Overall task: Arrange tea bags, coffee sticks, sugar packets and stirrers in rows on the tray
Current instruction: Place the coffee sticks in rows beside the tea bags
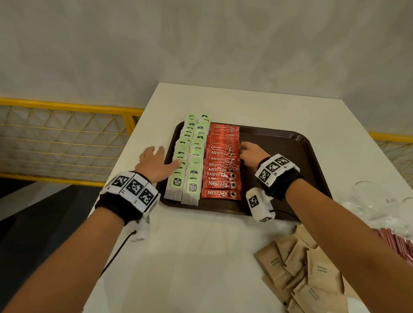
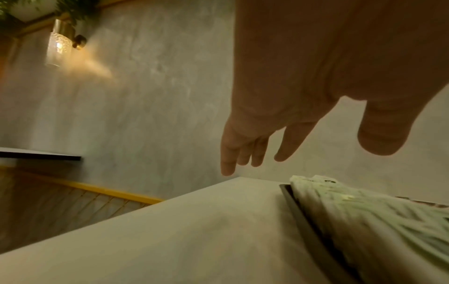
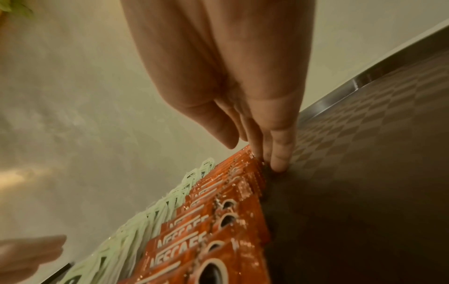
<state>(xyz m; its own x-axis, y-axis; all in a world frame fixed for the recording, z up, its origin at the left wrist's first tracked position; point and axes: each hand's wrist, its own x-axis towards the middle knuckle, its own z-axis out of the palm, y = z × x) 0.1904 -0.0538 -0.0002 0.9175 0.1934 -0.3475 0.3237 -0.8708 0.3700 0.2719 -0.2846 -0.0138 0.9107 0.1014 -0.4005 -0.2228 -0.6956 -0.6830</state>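
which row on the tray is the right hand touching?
The red Nescafe coffee stick row: the right hand has straight fingertips against that row's right edge. The two green tea bag rows sit further left, by the left hand.

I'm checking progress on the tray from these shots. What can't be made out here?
- Stirrers: head view, cut by the right edge, under blurred glasses.
- Sugar packets: head view, print too small.
- Left hand: contact with tea bags unclear; left wrist view blurred.
- Tray near-right corner: hidden by right forearm.
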